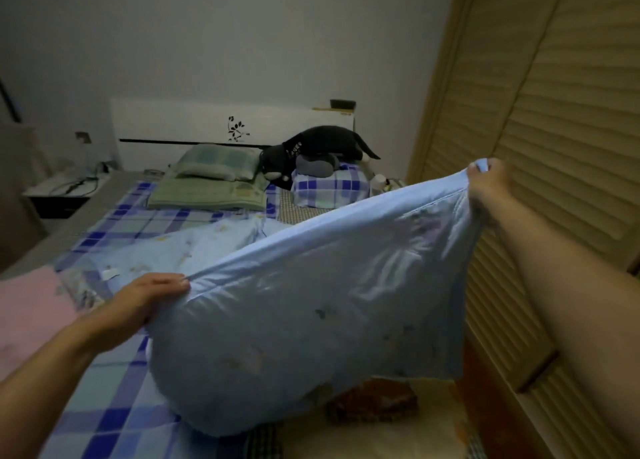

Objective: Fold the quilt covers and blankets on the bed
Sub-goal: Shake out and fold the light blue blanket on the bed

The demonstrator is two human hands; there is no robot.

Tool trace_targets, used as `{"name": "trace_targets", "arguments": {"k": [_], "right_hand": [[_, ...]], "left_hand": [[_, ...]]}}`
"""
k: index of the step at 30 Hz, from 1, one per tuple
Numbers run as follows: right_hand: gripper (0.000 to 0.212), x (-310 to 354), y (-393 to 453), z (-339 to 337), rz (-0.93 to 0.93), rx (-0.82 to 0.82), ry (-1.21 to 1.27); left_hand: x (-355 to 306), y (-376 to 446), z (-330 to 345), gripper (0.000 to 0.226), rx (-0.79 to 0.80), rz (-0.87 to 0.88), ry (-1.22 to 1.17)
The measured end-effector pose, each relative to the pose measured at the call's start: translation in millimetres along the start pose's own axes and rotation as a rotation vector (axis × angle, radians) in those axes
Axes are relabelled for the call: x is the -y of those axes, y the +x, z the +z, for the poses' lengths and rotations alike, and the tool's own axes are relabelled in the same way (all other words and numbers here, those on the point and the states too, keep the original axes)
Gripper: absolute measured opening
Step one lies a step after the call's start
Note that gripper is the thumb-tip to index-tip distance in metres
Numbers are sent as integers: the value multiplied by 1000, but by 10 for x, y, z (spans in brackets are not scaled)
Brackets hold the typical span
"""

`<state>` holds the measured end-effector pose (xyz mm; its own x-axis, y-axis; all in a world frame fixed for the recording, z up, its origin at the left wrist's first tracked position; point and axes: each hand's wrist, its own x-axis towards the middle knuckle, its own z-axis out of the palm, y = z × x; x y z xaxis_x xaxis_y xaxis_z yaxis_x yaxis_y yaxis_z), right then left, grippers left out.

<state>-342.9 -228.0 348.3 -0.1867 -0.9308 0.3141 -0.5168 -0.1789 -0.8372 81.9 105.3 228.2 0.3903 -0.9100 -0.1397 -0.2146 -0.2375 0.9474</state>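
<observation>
Blue quilt cover hangs stretched between my left hand and right hand, both pinching its top edge; next, I'd bring the corners together.

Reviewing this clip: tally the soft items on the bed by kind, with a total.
Light blue quilt cover, held up by left hand and right hand: 1
Pink blanket: 1
Green pillows: 2
Blue plaid pillow: 1
Black plush cat: 1
Total: 6

Pale blue quilt cover, blue-checked sheet
</observation>
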Motion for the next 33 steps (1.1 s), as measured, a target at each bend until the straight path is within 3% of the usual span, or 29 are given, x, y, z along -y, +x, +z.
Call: {"name": "trace_targets", "arguments": {"k": [2, 4, 8, 12, 15, 19, 21, 23, 26, 28, 30, 31, 33], "right_hand": [[23, -83, -99, 8, 36, 233, 36], [33, -178, -234, 73, 80, 401, 80], [37, -495, -635, 286, 237, 562, 274], [37, -1099, -756, 327, 304, 296, 63], [44, -1450, -725, 238, 460, 33, -29], [56, -1682, -658, 127, 617, -18, -89], [53, -1730, -640, 95, 607, 0, -111], [51, -1796, -658, 69, 605, -6, -90], [46, -1753, -735, 77, 580, -103, -2], [30, -1470, -922, 160, 355, -104, 67], [19, -1045, -1329, 255, 5, 179, 142], [10, -829, -1594, 326, -148, 448, 152], [51, -552, -2198, 514, -363, 1066, 28]], "left_hand": [[188, 60, -110, 16, -117, 36, 176], [457, 193, -227, 26, -204, 9, 445], [807, 326, -191, 32, -232, -57, 573], [1100, 192, -57, 29, -29, 9, 583], [1121, 21, 159, 20, 44, 44, 420], [1008, 2, 381, 18, 32, -1, 157], [985, 21, 392, 21, 34, 2, 238], [1022, 64, 386, 12, 46, -4, 481], [991, 15, 493, 35, 136, 22, 696], [846, -152, 669, 41, 192, 159, 644], [648, -364, 981, 37, 290, 363, 664], [554, -443, 1165, 33, 350, 471, 696], [398, -521, 1467, 25, 443, 631, 704]]}}
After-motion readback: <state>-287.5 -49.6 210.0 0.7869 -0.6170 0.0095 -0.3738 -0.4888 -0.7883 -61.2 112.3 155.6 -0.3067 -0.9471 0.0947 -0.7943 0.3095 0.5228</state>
